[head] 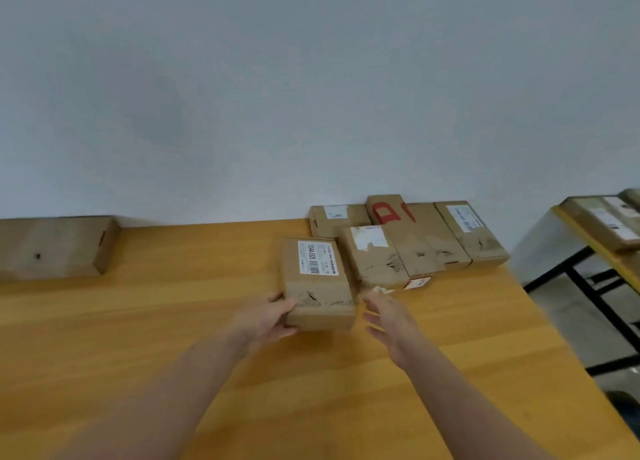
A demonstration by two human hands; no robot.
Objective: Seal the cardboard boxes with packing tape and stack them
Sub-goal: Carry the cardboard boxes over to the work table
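Cardboard box (317,286) on the surface (173,321): our left hand (273,316) grips its near corner, while our right hand (388,321) hovers spread beside it, empty. Beyond the hands, more boxes (415,241) lie clustered. We see no tape, so sealing and stacking seem mostly ahead.

A: Where's the labelled box (317,283)?
B: Its near-left corner is in the left hand's (270,319) fingers (281,302). The right hand's (391,321) fingers (372,319) are just right of it, apart.
A: Others?
B: Box cluster (415,241) on the tabletop (173,321), beyond the right fingers. Lone box (55,246) far left of the left fingers.
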